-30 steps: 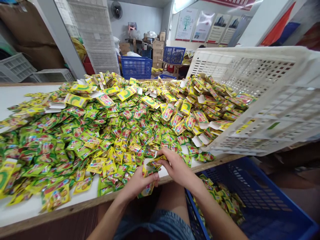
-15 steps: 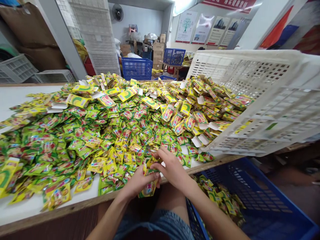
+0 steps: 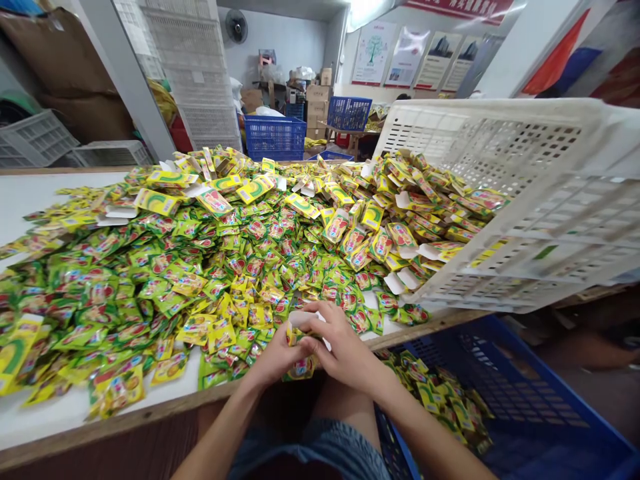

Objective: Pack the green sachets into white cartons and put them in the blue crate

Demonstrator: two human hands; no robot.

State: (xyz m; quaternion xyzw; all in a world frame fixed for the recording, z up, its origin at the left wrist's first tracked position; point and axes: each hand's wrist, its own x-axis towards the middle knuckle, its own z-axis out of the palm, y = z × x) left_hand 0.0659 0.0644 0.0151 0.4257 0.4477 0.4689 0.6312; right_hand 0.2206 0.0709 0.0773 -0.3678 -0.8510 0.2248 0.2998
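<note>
The white table (image 3: pixel 193 370) is heaped with green packets (image 3: pixel 95 293) and yellow boxes (image 3: pixel 157 201) – boxes spill from the tipped white crate (image 3: pixel 525 140), packs lie in the blue crate (image 3: pixel 520 387) below. At the table's edge, left hand (image 3: pixel 277 355) and right hand (image 3: pixel 343 343) pinch a small yellow box (image 3: pixel 301 369), white flap up – the packet formerly above it no longer shows.

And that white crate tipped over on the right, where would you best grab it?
Probably by the upper rim of the white crate, from above: the crate lies tilted, and that edge stands clear, while cartons crowd its lower side.
</note>
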